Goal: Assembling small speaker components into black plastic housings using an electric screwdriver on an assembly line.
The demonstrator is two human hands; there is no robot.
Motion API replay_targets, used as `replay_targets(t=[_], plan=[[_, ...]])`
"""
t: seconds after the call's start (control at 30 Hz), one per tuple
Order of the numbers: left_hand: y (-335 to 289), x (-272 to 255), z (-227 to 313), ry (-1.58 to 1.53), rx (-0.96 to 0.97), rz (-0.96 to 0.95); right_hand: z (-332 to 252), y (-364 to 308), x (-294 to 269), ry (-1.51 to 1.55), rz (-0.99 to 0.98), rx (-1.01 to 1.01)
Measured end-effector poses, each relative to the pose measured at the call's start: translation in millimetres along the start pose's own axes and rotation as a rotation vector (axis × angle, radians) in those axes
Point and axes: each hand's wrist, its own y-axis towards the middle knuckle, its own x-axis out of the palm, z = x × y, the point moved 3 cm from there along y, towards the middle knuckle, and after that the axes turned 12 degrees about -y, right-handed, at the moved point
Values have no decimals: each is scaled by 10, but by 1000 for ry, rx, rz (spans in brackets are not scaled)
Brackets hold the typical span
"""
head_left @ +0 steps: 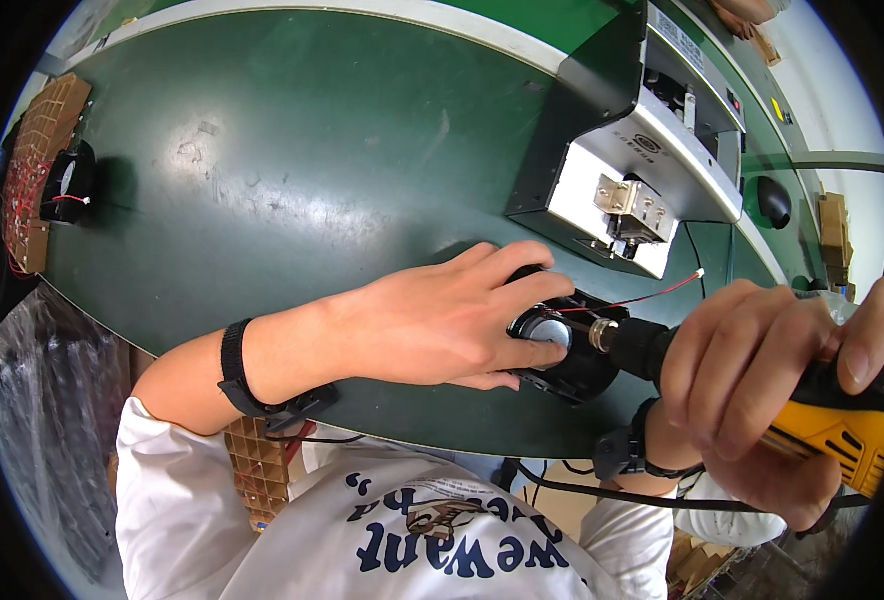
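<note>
My left hand (452,320) is closed over a black plastic housing (594,372) on the table, with its fingers round the far side. One fingertip presses on a round silver part (544,332) set in the housing. A thin red and white wire (652,294) runs out from there to a small white connector. My right hand (752,370) grips a yellow and black electric screwdriver (832,435), held sideways. The driver's nose (604,335) points left at the housing, close to the silver part. Whether its bit touches a screw is hidden.
Beyond my hands stands a black and silver screw feeder (602,180) on the green table (292,130). At the far left, a cardboard divider box (37,190) full of red wires sits beside another black housing (69,185). A person's arm (747,10) shows at the top right.
</note>
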Motion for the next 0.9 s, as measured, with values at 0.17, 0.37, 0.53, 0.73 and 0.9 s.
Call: replay_targets(t=[0.17,0.37,0.53,0.73,0.9], plan=[[-17,11,-5,31,-4,-1,13,-8,-11,7,15,11],[6,2,28,87,4,28,44,4,-23,44,-39,-12],[17,-16,39,66,34,9,31,6,-43,12,-48,-29],[-1,13,3,46,60,22,-2,25,-29,-11,-74,11],[30,-14,18,102,77,26,-17,39,-46,19,-112,9]])
